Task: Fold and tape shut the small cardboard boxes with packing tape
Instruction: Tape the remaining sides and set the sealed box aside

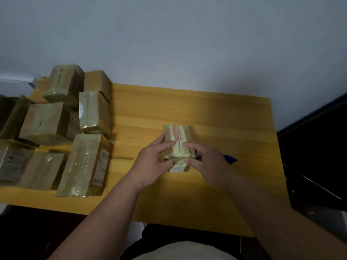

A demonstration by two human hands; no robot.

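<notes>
- A yellow wooden table (225, 117) stands against a plain grey-white wall (187, 38); the light is dim and the picture slightly blurred.
- The task's thing, 1 small cardboard box (178, 136), lies on the table right of centre, its long side running away from the person, with red print along its top and a seam down the middle.
- Glossy tape appears to cover the box's near end, where both hands meet.
- The left hand (154, 158) holds the box's left side: its fingers lie curled over the top edge and its thumb presses the near end.
- The right hand (204, 158) mirrors it on the right side, fingers bent over the top beside the seam, thumb on the near end; the 2 thumbs almost touch.
- Judging by this, the step in hand is pressing tape down over the near end flap.
- The next move probably calls for smoothing the tape flat along the seam, then setting the box with the others; a crease in the tape is the risk.
- A blue object (230, 158), perhaps a pen or cutter, pokes out just behind the right hand; I cannot tell which.
- A pile of taped boxes (62, 128) crowds the table's left part, well apart from the box in hand.
</notes>
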